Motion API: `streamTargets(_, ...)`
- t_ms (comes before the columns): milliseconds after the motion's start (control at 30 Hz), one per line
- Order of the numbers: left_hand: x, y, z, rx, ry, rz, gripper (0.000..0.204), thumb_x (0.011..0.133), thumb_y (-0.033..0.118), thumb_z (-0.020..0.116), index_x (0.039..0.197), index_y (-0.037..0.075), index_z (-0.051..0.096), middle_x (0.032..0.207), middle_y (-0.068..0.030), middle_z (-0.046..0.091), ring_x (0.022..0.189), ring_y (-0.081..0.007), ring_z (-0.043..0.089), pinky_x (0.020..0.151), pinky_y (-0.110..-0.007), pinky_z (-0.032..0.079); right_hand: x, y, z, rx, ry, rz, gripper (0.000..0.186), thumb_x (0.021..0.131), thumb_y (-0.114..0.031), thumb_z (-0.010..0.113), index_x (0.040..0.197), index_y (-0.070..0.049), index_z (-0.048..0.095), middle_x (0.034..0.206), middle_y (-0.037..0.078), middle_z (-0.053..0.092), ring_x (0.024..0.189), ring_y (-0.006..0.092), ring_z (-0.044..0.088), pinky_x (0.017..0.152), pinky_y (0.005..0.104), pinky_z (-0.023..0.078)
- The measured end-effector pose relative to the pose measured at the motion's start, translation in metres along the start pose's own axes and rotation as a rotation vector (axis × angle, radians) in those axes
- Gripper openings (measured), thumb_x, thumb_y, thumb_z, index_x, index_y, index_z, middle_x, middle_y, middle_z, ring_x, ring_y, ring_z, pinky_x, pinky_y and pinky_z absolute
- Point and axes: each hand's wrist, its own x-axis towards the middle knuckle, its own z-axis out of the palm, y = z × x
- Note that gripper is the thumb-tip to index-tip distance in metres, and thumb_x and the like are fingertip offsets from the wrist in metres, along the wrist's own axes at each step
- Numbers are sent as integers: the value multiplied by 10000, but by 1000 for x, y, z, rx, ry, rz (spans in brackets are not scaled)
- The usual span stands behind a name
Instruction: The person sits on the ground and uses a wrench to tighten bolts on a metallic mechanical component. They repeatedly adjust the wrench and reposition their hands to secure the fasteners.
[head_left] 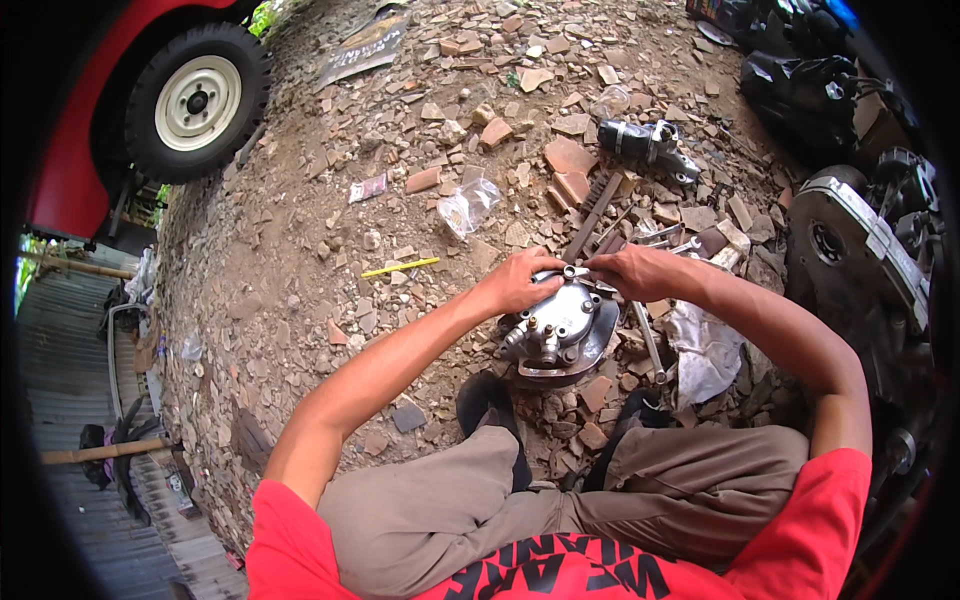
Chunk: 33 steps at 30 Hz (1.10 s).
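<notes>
A grey metal mechanical housing (566, 314) with brass-coloured fittings and a curved lower flange rests on the rubble between my feet. My left hand (524, 281) is closed on its upper left edge, the fingertips near a round socket at the top. At the upper right side of the housing my right hand (634, 272) is closed in a pinch; its fingers hide what they hold. Just below that hand a long wrench (648, 342) lies beside the housing. A crumpled whitish cloth (702, 350) lies to the right of the wrench.
Beyond my hands lie a wire brush (597, 212), loose tools and a black starter motor (648, 146). An engine (868, 240) stands at the right, below black bags (798, 100). A yellow stick (400, 267) and clear plastic bag (468, 205) lie left. A vehicle wheel (198, 103) stands far left.
</notes>
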Motion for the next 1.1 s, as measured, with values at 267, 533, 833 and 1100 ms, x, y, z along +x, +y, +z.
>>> streamTargets(267, 0, -5, 1, 10, 24, 25, 390, 908, 316, 677, 1211, 72, 713, 1118, -185, 659, 1058, -340, 654, 936, -403, 516, -14, -50, -4, -68, 140, 31, 198, 988, -138, 523, 1122, 6, 546, 709, 267, 653, 705, 442, 687, 643, 533, 516)
streamTargets(533, 0, -4, 3, -9, 31, 41, 415, 946, 310, 665, 1243, 22, 690, 1133, -152, 650, 1062, -282, 648, 943, -372, 505, 14, 22, -18, -74, 14, -163, 305, 1012, -236, 590, 1205, -17, 678, 1044, 197, 717, 962, 388, 689, 823, 475, 538)
streamTargets(833, 0, -6, 3, 1, 37, 45, 422, 948, 310, 659, 1255, 22, 687, 1121, -155, 653, 1057, -281, 646, 938, -371, 505, 37, 27, -33, -203, -95, -295, 330, 973, -146, 585, 1288, -134, 682, 1063, 148, 742, 949, 318, 712, 839, 433, 551)
streamTargets(1100, -1, -7, 1, -4, 25, 38, 413, 928, 297, 672, 1251, 42, 696, 1105, -156, 654, 1046, -288, 647, 930, -372, 504, 20, -7, -28, -193, -91, -162, 255, 990, -192, 575, 1194, -103, 699, 1007, 160, 737, 926, 326, 712, 802, 448, 554)
